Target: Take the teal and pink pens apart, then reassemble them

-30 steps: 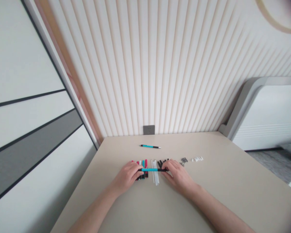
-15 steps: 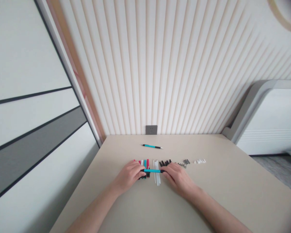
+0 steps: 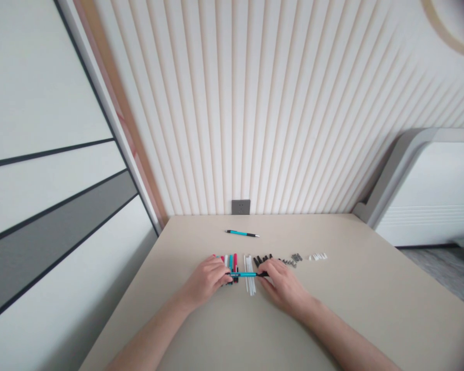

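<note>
Slim blue-and-black pen (image 3: 246, 274), held at both ends

The left hand (image 3: 208, 278) grasps one end of the pen; the right hand (image 3: 281, 280) grasps the other, black end. Each grip is closed on it. The pen is crosswise above thin white plastic-looking sticks (image 3: 250, 286); whether it touches them, I cannot tell. Farther back, a similar pen (image 3: 239, 233) rests on the beige table (image 3: 232, 330).

The ribbed wall (image 3: 232, 103) was softly and evenly bright; the cabinet's lower panel (image 3: 85, 288) had shadow, right corners were dark, and small grey parts (image 3: 297, 257) looked slightly blurred.

Both hands (image 3: 208, 278) hold a pen (image 3: 246, 274) (turquoise, level).
</note>
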Tool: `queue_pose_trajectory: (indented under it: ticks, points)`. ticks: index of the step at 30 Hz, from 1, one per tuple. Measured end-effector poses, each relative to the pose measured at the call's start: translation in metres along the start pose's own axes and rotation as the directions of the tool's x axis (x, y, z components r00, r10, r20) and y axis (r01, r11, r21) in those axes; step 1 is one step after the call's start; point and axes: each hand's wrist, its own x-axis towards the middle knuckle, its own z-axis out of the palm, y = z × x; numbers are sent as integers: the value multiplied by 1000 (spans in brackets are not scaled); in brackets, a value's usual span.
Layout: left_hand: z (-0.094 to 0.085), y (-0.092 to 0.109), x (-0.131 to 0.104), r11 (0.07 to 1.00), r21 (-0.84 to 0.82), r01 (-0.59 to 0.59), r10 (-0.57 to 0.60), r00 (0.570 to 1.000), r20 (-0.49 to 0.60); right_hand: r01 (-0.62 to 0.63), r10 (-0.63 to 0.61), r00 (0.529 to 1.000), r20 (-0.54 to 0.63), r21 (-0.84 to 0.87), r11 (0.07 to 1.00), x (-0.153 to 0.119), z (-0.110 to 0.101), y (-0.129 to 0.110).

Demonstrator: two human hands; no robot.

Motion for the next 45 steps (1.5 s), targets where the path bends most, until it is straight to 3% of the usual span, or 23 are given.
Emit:
queue_pose_trajectory:
  ticks: [7,12,22,29,36,45]
  points:
    - [1,-1,-1,1000,-7,5,-5,1000,7,40,-40,998,50,-5,999,1,-3,-1]
    - [2,-5,-4,999,25,38,-38,999,3,20,-20,1000,19,-22,1000,2,-4,1]
    - [-16,-5,-2,976,120,182,-167,978,-125,-166,160,984,-76,-76,983,1,-15,14]
    - [-13,-4,-4,965,122,233,-218,968,-124,-232,242,969,38,-174,957,-2,-22,6]
    - [-10,-4,-4,981,91,173,-169,985,-43,-174,235,957,170,-310,934,-6,-15,-6]
    - [-6,-1,-3,988,97,124,-124,992,-4,-177,237,957,164,-316,932,-5,-16,-6]
